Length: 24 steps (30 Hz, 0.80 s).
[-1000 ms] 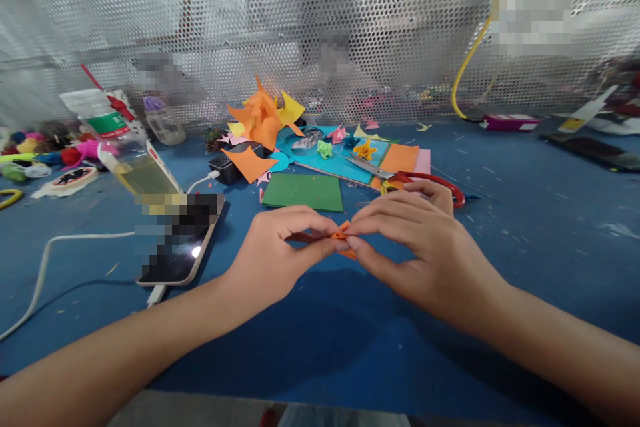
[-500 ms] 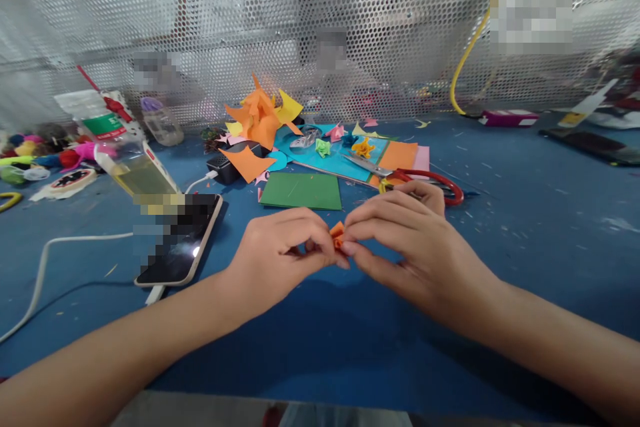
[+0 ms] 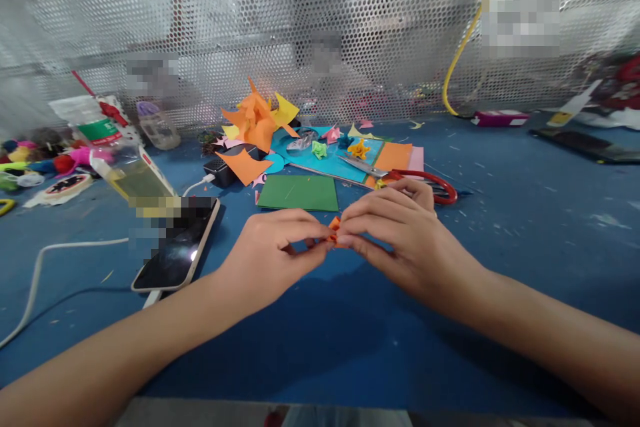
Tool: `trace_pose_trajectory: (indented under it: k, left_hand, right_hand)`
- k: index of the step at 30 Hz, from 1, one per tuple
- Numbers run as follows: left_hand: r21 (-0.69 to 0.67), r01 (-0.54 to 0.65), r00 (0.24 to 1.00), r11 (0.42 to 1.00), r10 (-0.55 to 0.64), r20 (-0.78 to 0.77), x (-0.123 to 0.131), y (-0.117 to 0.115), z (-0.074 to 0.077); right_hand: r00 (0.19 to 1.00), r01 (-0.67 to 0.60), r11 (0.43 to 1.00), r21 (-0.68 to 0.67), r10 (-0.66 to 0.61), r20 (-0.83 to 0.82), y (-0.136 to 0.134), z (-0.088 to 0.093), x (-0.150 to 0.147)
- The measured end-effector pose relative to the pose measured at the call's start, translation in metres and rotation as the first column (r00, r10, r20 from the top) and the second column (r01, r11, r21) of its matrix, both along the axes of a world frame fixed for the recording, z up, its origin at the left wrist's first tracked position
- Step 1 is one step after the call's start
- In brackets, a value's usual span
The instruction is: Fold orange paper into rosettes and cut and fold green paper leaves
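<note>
Both hands meet above the blue table (image 3: 350, 340), pinching a small folded orange paper piece (image 3: 333, 228) between their fingertips. My left hand (image 3: 273, 257) grips it from the left with thumb and curled fingers. From the right, my right hand (image 3: 400, 237) holds it with fingers pressed together. Most of the paper is hidden by the fingers. A green paper sheet (image 3: 299, 193) lies just beyond the hands.
A phone (image 3: 176, 247) on a white cable (image 3: 35, 273) lies to the left. Red-handled scissors (image 3: 425, 181), a cyan sheet (image 3: 335, 160) with small folded paper shapes and an orange paper pile (image 3: 256, 121) sit behind. A perforated metal screen (image 3: 320, 27) closes the back.
The orange paper, a longer strip a second ago, is now folded into a small bunch between the fingertips. Both hands shifted slightly up and left in view.
</note>
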<state>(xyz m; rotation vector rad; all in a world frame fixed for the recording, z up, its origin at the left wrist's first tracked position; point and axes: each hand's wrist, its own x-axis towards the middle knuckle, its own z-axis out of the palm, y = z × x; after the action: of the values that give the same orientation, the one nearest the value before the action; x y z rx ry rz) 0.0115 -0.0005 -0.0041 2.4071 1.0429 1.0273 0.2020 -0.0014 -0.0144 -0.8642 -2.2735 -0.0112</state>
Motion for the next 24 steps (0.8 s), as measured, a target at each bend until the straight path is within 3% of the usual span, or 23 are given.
trace_pose_trajectory:
  k: [5,10,16,19,21,24]
  left_hand:
    - [0.127,0.016,0.995,0.992,-0.028,0.091,-0.001,0.003,-0.009]
    - [0.279,0.03,0.995,0.96,-0.054,0.08,-0.001,0.001,-0.01]
    - [0.293,0.013,0.992,0.956,-0.048,0.114,-0.001,0.002,-0.009]
    - [0.269,-0.013,0.983,0.963,-0.037,0.181,-0.005,0.006,-0.011]
    - [0.261,-0.015,0.973,0.965,-0.046,0.227,-0.008,0.008,-0.012]
    - [0.276,-0.002,0.969,0.961,-0.066,0.238,-0.01,0.011,-0.013]
  right_hand:
    - [0.993,0.112,0.991,0.078,-0.11,-0.036,-0.003,0.001,-0.003]
    - [0.993,0.118,0.987,0.11,-0.114,-0.038,-0.006,0.001,-0.005]
    - [0.988,0.105,0.991,0.085,-0.094,-0.121,-0.008,0.006,-0.002]
    - [0.963,0.075,0.997,-0.009,-0.075,-0.259,-0.005,0.009,0.002]
    - [0.934,0.013,0.985,-0.174,-0.074,-0.349,-0.001,0.008,0.004]
    - [0.878,-0.211,0.86,-0.465,-0.042,-0.477,0.004,0.005,0.003]
